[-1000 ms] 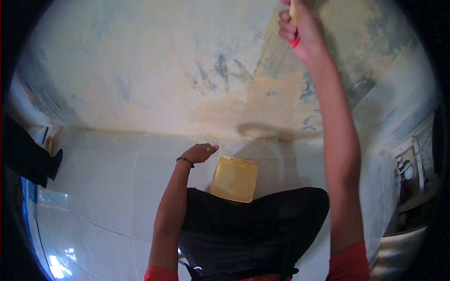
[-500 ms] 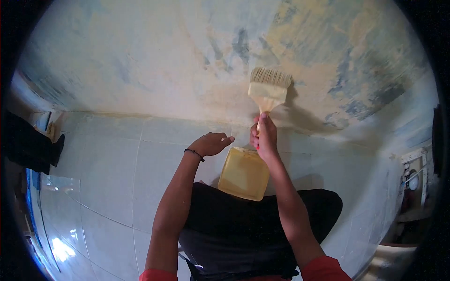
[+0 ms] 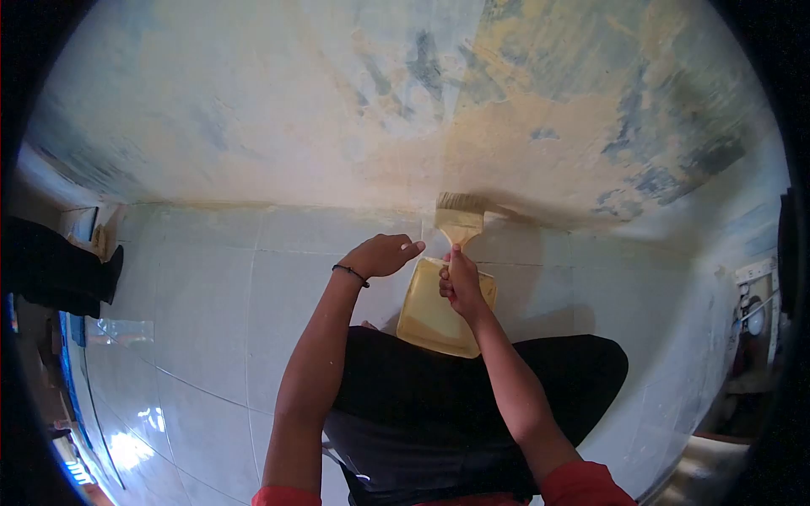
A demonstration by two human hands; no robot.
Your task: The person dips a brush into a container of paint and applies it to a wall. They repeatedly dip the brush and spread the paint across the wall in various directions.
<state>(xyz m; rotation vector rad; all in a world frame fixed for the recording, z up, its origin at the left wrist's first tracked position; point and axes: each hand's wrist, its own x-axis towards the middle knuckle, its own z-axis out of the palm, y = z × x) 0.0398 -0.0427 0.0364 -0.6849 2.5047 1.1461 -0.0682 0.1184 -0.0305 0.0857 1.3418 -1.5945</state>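
Taking clock positions from the centre of your view, a large wall (image 3: 278,101) spans the top from 10 to 2 o'clock, mottled in cream, yellow and blue-grey. Its darkest patches lie near 2 o'clock, with another at 12. Below it, a pale tiled floor (image 3: 202,287) runs out to both sides, with a bright glare at 8 o'clock.

Your bent legs, in black trousers (image 3: 422,379), fill the space around 5 and 6 o'clock. Black fabric (image 3: 55,270) shows at the far edge at 9 o'clock.

A square yellow container (image 3: 430,316) sits near the centre at 5 o'clock, tilted slightly, its near edge overlapping your trousers.

A wide, flat brush (image 3: 461,221) is at 2 o'clock, close to centre, bristles pointing to 12, beside the foot of the wall. Whether they touch the wall, you cannot tell.

At 4 o'clock, your right hand (image 3: 462,282) closes around the brush handle, thumb lying along it, in front of the container's upper part. Your left hand (image 3: 384,255), at 9 o'clock near centre, points its thumb towards 3; its other fingers are mostly hidden, so their spread is unclear. A dark bracelet (image 3: 350,274) circles that wrist.
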